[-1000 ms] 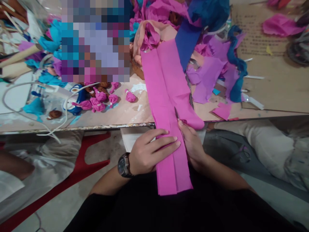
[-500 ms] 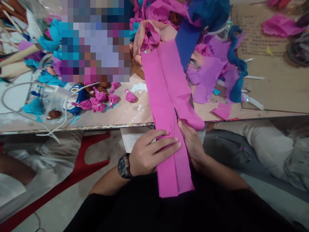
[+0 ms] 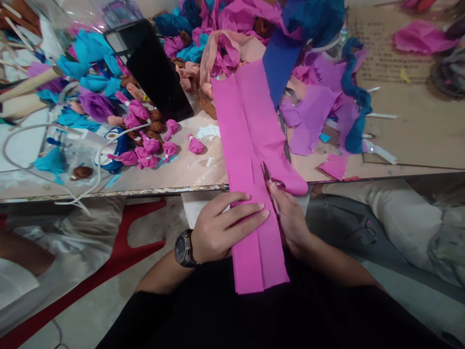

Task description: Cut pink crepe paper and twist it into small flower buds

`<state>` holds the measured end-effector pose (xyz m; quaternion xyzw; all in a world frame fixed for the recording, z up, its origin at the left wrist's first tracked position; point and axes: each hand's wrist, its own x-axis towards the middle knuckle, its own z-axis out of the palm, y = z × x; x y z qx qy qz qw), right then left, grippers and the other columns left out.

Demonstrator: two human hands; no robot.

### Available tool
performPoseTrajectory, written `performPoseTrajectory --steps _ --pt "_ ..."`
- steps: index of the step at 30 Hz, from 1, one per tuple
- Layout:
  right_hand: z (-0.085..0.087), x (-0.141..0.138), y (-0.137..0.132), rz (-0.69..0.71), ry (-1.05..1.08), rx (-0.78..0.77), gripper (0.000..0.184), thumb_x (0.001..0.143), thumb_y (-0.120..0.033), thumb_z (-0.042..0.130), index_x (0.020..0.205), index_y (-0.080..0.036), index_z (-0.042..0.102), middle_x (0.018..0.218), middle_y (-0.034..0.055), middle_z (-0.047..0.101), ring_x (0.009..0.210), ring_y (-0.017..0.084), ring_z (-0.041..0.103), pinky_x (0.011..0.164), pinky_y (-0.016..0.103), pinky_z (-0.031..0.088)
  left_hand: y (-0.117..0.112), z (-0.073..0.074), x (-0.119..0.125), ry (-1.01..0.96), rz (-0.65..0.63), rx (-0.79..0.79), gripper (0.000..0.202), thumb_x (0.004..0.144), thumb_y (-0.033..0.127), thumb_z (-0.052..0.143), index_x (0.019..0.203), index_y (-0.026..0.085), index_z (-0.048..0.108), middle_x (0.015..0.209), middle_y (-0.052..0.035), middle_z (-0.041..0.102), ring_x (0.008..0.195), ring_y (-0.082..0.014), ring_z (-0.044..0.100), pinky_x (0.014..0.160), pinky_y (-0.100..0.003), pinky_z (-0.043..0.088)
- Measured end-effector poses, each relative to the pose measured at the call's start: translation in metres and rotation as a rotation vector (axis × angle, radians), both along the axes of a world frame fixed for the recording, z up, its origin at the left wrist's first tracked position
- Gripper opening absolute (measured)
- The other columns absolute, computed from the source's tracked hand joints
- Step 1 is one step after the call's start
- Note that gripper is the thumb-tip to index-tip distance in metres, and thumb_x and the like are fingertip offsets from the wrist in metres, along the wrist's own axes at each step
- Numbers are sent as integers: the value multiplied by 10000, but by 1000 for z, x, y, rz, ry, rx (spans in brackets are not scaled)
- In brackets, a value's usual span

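A long, folded sheet of pink crepe paper (image 3: 238, 128) runs from the table down over its front edge towards my lap. My left hand (image 3: 225, 225), with a dark watch on the wrist, grips the paper's left side, fingers laid across the top and the thumb hidden beneath. On the right, my right hand (image 3: 288, 213) is closed around a pair of scissors (image 3: 267, 174). The blades show at a slit in the pink paper, and the handles are mostly hidden by my fingers and the paper.
A black phone (image 3: 156, 72) leans among blue, purple and pink crepe paper flowers. Small pink wrapped buds (image 3: 147, 157) and a white cable (image 3: 100, 169) lie at the left. Purple paper scraps (image 3: 314, 114) and a cardboard sheet (image 3: 414, 131) lie at the right. A red chair (image 3: 125, 242) stands below the table.
The scissor blades show more at the slit than before. My left hand and the lower end of the paper have shifted slightly left and up.
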<state>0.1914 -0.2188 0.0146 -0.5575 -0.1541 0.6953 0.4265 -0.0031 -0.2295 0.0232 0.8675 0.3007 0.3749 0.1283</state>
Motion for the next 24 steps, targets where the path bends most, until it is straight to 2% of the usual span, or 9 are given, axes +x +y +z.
performPoseTrajectory --steps 2,4,10,15,21,24 --pt "0 0 0 3 3 -1 427 843 -644 858 769 -253 704 661 1 647 688 211 623 617 354 492 1 0 -1 -6 5 3 384 1096 212 549 1449 183 696 1315 -101 806 1312 -296 695 1036 -494 661" --pt "0 0 1 4 -9 1 436 825 -656 872 772 -252 716 683 5 670 677 204 621 615 352 498 0 1 0 -9 5 6 376 1095 206 553 1440 186 701 1309 -99 809 1313 -292 697 1031 -491 664" --pt "1 1 3 19 -55 47 422 840 -658 863 893 -243 810 843 27 788 774 213 687 729 363 563 -5 1 5 -5 -17 19 338 1081 170 564 1372 143 734 1291 -98 814 1302 -303 688 987 -479 674" --pt "2 -1 4 30 -37 49 421 849 -662 845 889 -247 792 808 26 786 836 249 737 726 371 568 -8 5 4 19 -28 30 320 1096 177 543 1341 161 749 1268 -92 821 1281 -285 704 954 -452 682" --pt "5 -1 7 58 -85 71 403 841 -663 842 879 -264 804 762 4 764 756 224 705 713 358 572 -11 12 6 31 -58 63 284 1063 143 600 1284 131 778 1204 -98 836 1243 -284 724 924 -417 688" --pt "7 0 8 73 -96 88 384 841 -654 839 878 -274 800 773 1 767 778 228 710 736 357 582 -11 13 6 34 -55 70 271 1051 135 624 1267 132 786 1194 -96 838 1224 -281 731 910 -416 688"
